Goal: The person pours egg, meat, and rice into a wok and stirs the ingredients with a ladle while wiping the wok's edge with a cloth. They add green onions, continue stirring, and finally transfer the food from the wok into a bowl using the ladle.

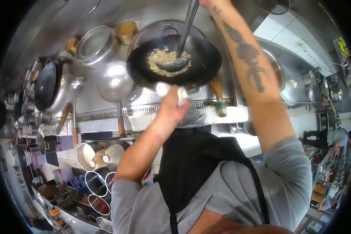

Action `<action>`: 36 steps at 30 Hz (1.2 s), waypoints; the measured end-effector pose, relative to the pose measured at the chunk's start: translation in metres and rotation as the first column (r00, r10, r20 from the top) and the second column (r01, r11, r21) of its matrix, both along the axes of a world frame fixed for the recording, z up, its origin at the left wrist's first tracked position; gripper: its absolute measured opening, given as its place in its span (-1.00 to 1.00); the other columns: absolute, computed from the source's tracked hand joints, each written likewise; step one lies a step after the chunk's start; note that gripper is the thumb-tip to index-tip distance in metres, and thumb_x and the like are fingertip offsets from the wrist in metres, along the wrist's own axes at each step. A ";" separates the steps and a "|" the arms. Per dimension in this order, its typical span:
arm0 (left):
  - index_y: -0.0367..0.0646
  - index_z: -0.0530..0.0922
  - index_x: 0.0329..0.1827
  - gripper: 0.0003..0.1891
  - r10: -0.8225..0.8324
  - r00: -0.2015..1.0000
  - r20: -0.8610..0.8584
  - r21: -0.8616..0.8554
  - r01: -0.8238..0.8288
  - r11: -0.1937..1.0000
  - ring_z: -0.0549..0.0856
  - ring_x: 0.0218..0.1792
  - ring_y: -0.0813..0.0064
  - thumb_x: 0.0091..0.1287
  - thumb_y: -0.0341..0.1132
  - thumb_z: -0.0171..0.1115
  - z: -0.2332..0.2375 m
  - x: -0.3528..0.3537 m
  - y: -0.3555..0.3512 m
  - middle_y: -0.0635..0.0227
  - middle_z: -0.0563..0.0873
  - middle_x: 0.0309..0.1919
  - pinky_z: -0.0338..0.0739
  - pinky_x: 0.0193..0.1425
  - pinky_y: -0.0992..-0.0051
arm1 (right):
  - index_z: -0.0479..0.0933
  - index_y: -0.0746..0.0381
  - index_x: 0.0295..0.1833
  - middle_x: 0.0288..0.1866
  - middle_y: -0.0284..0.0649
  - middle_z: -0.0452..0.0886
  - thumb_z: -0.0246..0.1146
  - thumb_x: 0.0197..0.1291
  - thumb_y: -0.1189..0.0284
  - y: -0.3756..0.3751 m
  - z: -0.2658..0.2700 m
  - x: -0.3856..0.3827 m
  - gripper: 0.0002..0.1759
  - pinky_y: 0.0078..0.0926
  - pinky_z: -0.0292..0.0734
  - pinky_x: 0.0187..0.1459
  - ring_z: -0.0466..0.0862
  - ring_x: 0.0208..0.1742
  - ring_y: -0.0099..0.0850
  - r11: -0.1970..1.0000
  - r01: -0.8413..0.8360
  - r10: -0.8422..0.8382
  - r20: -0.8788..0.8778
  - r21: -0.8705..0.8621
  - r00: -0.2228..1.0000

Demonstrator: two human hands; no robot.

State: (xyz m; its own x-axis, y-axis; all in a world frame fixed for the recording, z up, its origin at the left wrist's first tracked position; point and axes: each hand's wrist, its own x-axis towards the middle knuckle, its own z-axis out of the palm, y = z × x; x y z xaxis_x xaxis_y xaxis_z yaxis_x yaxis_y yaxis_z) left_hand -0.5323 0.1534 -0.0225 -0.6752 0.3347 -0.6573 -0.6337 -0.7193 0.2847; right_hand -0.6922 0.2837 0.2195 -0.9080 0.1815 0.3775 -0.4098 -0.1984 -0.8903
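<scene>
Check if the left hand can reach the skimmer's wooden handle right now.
Probably yes: nothing visible covers the wooden handle. But the left hand holds a white cloth at the wok's near rim, so it would likely need to let go first.

The wok (207, 58) is black, its food (161, 56) yellowish, the ladle (184, 38) grey, cloth (162, 89) white.

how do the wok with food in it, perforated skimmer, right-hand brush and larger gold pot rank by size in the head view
1. Wok
2. Perforated skimmer
3. Right-hand brush and larger gold pot: too close to rank, one long, one squat.
</scene>
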 end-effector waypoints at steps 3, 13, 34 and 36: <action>-0.04 0.47 -0.09 -0.81 0.023 1.000 0.011 -0.106 -0.022 0.994 0.54 -0.33 0.49 0.41 -0.15 0.06 -0.048 -0.004 0.003 0.37 0.59 -0.32 0.38 -0.55 0.58 | 0.39 0.17 -0.58 -0.75 -0.35 0.36 0.21 0.23 0.38 0.001 -0.099 -0.030 -0.68 -0.50 0.28 -0.71 0.41 -0.75 -0.51 0.988 0.139 -0.136 -0.048 0.067 0.990; -0.08 0.47 -0.19 -0.92 0.009 0.984 -0.181 -0.008 -0.011 1.000 0.57 -0.48 0.54 0.36 -0.31 0.05 -0.105 -0.053 -0.010 0.41 0.59 -0.44 0.34 -0.63 0.60 | 0.33 0.14 -0.48 -0.69 -0.47 0.31 0.21 0.22 0.44 0.031 0.057 0.026 -0.75 -0.61 0.20 -0.77 0.29 -0.78 -0.65 0.992 0.063 -0.099 -0.371 -0.107 0.923; -0.08 0.46 -0.20 -0.89 -0.021 1.000 -0.015 -0.098 0.019 0.995 0.50 -0.46 0.55 0.27 -0.34 0.15 -0.113 -0.085 -0.001 0.41 0.55 -0.41 0.26 -0.63 0.60 | 0.35 0.18 -0.49 -0.68 -0.39 0.39 0.28 0.21 0.37 -0.041 -0.108 -0.066 -0.70 -0.58 0.24 -0.70 0.36 -0.74 -0.59 0.991 0.064 -0.039 -0.203 0.120 0.978; -0.07 0.46 -0.19 -0.89 -0.012 0.999 -0.036 -0.074 0.009 0.997 0.50 -0.46 0.55 0.26 -0.34 0.16 -0.113 -0.087 -0.002 0.41 0.55 -0.42 0.26 -0.63 0.60 | 0.38 0.22 -0.50 -0.65 -0.35 0.42 0.33 0.15 0.38 -0.053 -0.127 -0.081 -0.70 -0.58 0.24 -0.69 0.38 -0.73 -0.59 0.989 -0.094 0.094 0.000 0.114 0.996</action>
